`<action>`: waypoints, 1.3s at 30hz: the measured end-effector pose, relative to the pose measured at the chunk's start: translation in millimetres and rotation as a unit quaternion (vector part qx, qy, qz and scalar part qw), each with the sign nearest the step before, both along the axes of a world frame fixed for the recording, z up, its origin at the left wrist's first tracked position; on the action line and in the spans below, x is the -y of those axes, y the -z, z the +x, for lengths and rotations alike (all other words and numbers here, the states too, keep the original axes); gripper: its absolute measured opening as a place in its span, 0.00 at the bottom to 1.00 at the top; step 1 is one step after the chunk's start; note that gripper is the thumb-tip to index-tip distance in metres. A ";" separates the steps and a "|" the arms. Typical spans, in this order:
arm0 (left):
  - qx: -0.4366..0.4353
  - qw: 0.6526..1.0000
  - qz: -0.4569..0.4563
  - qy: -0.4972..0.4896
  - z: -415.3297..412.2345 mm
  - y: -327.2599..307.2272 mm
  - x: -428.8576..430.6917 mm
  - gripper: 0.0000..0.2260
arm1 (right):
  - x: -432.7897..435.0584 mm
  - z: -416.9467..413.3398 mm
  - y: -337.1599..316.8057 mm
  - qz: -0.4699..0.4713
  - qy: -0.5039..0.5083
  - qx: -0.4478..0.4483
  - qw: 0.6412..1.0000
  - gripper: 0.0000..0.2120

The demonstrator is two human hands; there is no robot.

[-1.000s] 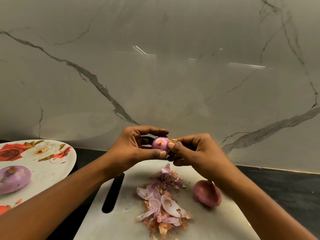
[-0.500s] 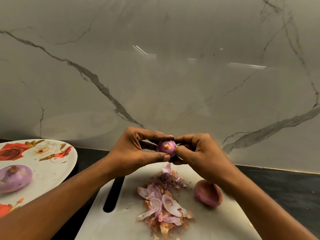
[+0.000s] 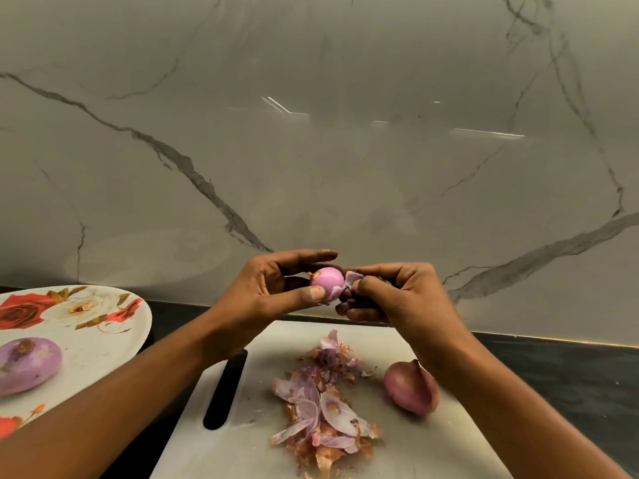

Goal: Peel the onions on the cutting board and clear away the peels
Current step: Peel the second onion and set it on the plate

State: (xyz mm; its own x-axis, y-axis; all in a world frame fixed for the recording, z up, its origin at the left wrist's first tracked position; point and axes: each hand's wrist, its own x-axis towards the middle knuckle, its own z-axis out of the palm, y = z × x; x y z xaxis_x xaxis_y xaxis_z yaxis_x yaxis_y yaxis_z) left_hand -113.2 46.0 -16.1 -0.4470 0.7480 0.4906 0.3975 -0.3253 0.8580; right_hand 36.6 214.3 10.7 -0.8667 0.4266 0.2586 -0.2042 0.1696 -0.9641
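At the far left, a flowered plate [image 3: 138,316] is sitting on the dark bench [image 3: 570,375] and carrying one peeled onion [image 3: 29,364]. Just beside it, the cutting board [image 3: 432,444] is lying under both forearms.

Above the board's far edge, the left hand [image 3: 273,288] is gripping the half-peeled onion [image 3: 326,283] in mid-air. Its thumb is pressing the near side while its fingers [image 3: 311,255] are curving over the top. The onion's long axis appears to be running left to right between the two hands, one end tucked toward the left palm and the other pointing at the right hand.

Below, the loose peels [image 3: 325,406] are lying heaped in the middle of the board.

At the onion's right end, a pale skin flap [image 3: 352,280] is lifting away. The right hand [image 3: 397,295] is touching that end, its fingers [image 3: 366,285] curled and pinching the flap. So the skin is lying directly rightward of the bulb, and the pull is probably going to run along the axis, away from the left hand.

Further right, an unpeeled onion [image 3: 411,387] is resting on the board beneath the right wrist, waiting its turn.
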 end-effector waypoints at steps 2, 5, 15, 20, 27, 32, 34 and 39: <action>-0.011 1.000 -0.008 -0.013 0.4 1.2 -0.6 0.22 | 0.4 -0.3 0.0 -0.007 -0.001 0.004 1.000 0.07; -0.004 1.000 -0.005 -0.030 0.7 1.7 -0.5 0.21 | -1.2 0.1 -1.3 -0.021 0.006 -0.004 1.000 0.07; 0.000 0.999 -0.011 -0.039 0.7 2.1 -1.6 0.25 | -10.7 0.2 2.7 0.086 -0.021 0.092 0.992 0.07; -0.047 0.995 -0.017 -0.089 1.2 2.7 -2.2 0.21 | -11.5 -1.7 3.0 0.089 -0.044 0.072 0.992 0.15; -0.048 0.996 -0.032 -0.061 -3.6 1.8 1.4 0.22 | -11.1 -1.9 4.0 0.091 -0.078 0.034 0.992 0.14; -0.052 0.996 -0.039 -0.061 -0.9 1.7 0.9 0.21 | -13.1 -5.6 8.6 0.135 -0.012 0.015 0.991 0.11; -0.041 0.997 -0.035 -0.056 -0.5 3.1 -0.2 0.21 | -14.2 -5.7 9.9 0.144 0.001 0.008 0.990 0.10; 0.054 0.998 -0.006 -0.007 1.1 2.9 -0.2 0.19 | -15.0 -5.5 8.3 0.104 0.009 -0.013 0.994 0.09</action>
